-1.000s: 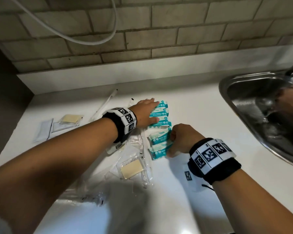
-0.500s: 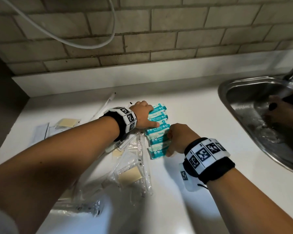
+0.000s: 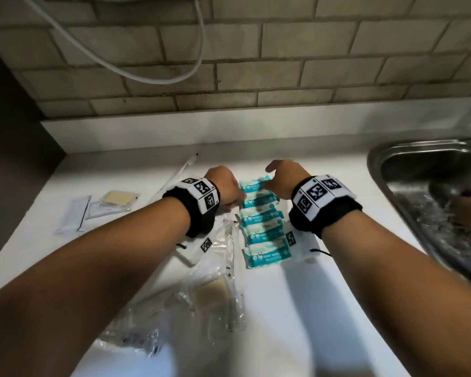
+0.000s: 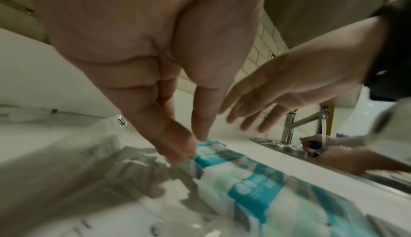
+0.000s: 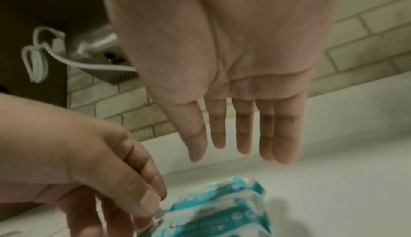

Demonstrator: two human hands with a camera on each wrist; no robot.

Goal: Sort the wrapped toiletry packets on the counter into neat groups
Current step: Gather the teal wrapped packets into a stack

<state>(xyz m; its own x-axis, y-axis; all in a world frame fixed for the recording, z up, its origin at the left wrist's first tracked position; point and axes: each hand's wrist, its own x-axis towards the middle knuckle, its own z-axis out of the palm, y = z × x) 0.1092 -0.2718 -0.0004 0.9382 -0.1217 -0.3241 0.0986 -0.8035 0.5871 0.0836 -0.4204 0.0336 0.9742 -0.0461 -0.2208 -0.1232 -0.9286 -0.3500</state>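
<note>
White counter [image 3: 324, 308] fills mid-frame. Five teal mint-wipe packets [image 3: 264, 227] lie in a column at centre. Left hand [image 3: 223, 186], fingers straight, touches the column's left edge; right hand [image 3: 283, 180] hovers spread above its upper end. Clear-wrapped packets [image 3: 215, 289] lower left

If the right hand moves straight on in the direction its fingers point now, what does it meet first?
Probably the bare white counter just beyond the row of teal-and-white wrapped packets; the right hand hovers open above it, though depth is unclear.
</note>
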